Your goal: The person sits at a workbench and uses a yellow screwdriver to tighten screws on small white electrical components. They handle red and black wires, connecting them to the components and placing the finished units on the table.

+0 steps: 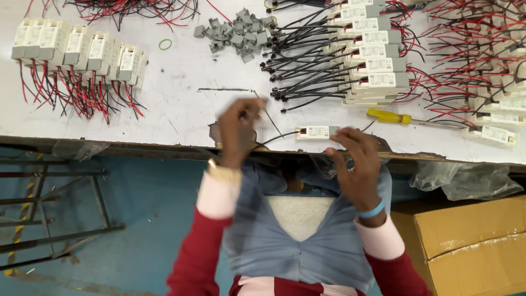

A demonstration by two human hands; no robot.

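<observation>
White surface [181, 109], scuffed, near edge worn dark. Cardboard box [471, 241], tan, below the surface's near right corner; crumpled clear plastic bag [466, 181] just above it.

Stack of white box-shaped driver modules [372, 66] toward far right, each with a white rectangular label, black leads fanned out leftward. Row of like modules [76, 52] at far left, upright, red and black leads trailing toward the near edge. More modules with red wires [493, 104] along the right edge. Heap of small grey connector blocks [235, 33] at far centre.

Single white module [316, 132] flat at the near edge, centre-right, white label up, black lead [274, 137] running left.

Right hand [356, 164] fingertips touching the module's right end, fingers curled, not clamped around it. Left hand [238, 131] motion-blurred, pinching a thin black wire; grip detail unclear.

Yellow-handled screwdriver [390, 116] right of the module. Green rubber band [165, 44] far centre-left.
</observation>
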